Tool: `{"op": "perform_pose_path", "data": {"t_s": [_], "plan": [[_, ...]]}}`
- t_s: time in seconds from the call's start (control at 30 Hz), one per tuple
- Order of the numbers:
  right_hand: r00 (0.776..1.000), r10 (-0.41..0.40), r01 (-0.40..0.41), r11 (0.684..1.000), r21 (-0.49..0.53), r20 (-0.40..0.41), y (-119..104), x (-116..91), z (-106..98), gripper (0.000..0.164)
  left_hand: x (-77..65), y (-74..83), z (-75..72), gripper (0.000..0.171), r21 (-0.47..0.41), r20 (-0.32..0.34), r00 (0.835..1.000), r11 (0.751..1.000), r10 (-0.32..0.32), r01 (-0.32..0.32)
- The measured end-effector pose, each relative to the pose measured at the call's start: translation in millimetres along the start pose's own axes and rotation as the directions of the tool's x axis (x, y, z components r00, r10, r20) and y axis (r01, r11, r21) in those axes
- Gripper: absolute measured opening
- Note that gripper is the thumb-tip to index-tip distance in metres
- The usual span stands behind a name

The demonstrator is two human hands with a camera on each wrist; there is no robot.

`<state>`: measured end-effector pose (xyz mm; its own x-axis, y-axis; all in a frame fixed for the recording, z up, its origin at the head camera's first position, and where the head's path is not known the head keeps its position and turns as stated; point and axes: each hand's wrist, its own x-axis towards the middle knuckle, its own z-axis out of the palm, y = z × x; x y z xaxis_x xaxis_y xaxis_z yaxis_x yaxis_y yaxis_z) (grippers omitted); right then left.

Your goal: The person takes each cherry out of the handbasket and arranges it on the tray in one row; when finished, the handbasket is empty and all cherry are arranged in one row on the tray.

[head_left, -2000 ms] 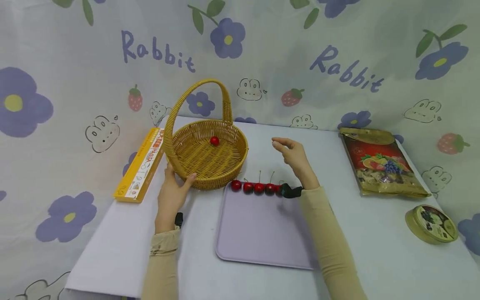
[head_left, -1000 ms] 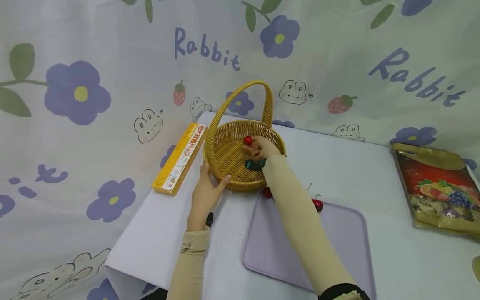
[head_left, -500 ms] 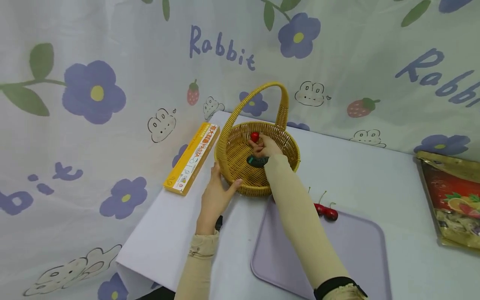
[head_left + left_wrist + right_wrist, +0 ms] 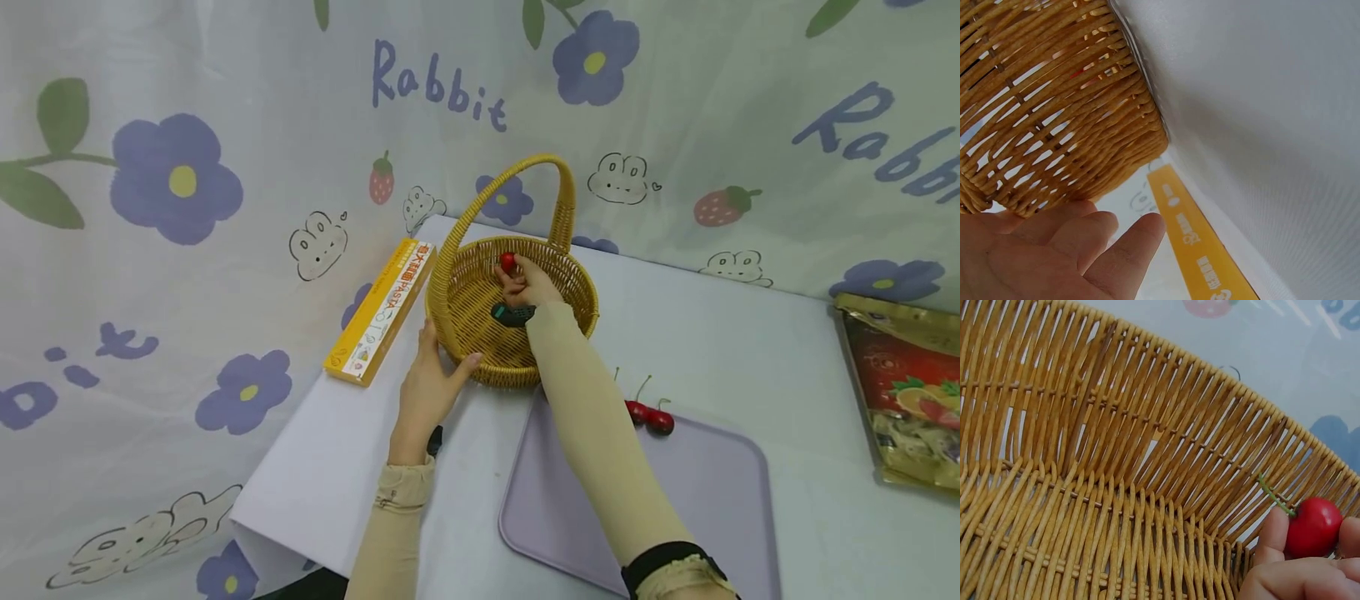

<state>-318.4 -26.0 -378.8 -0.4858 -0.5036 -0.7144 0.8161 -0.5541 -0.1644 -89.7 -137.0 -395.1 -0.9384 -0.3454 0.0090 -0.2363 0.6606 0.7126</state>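
Observation:
My right hand (image 4: 528,283) is inside the yellow wicker basket (image 4: 480,329), pinching a red cherry (image 4: 507,262) between fingertips and thumb. In the right wrist view the cherry (image 4: 1314,527) has a short green stem and is close to the woven wall. My left hand (image 4: 431,392) rests against the basket's near left side, its thumb at the front rim. The left wrist view has its fingers (image 4: 1125,256) fairly straight beside the wicker. More cherries (image 4: 660,422) lie along the far edge of a lilac tray (image 4: 705,492), partly hidden by my right sleeve.
A yellow pasta box (image 4: 382,312) lies left of the basket. To the far right is a gold and red fruit packet (image 4: 903,392). The arched basket handle (image 4: 495,187) rises above the rim. Behind the white table hangs a patterned cloth (image 4: 300,125).
The right hand has gone from above the table into the basket and pinched the cherry there, raising it slightly. The left hand keeps its place on the basket. The head view has turned left.

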Motion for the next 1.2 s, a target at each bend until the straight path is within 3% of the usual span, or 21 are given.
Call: {"op": "perform_pose_path", "data": {"t_s": [0.63,0.83,1.03,1.2], "plan": [[0.998,0.036,-0.036,0.999,-0.009,0.053,-7,4,3,0.027,-1.4,2.2,-0.2,0.104,-0.012,0.004,1.0,1.0,-0.003,0.003],[0.998,0.033,-0.033,0.999,-0.002,0.055,-9,-6,1,0.023,-2.6,4.2,2.1,0.103,-0.016,0.015,1.0,1.0,0.0,0.0],[0.986,0.026,-0.034,0.998,0.046,0.163,-11,-23,-1,0.023,-2.0,3.2,2.3,0.102,-0.032,0.023,1.0,0.999,0.018,-0.017],[0.962,-0.032,0.043,0.998,-0.036,0.27,-11,-41,0,0.025,-0.3,0.6,-3.2,0.101,-0.041,0.02,0.999,0.999,0.027,-0.026]]}}
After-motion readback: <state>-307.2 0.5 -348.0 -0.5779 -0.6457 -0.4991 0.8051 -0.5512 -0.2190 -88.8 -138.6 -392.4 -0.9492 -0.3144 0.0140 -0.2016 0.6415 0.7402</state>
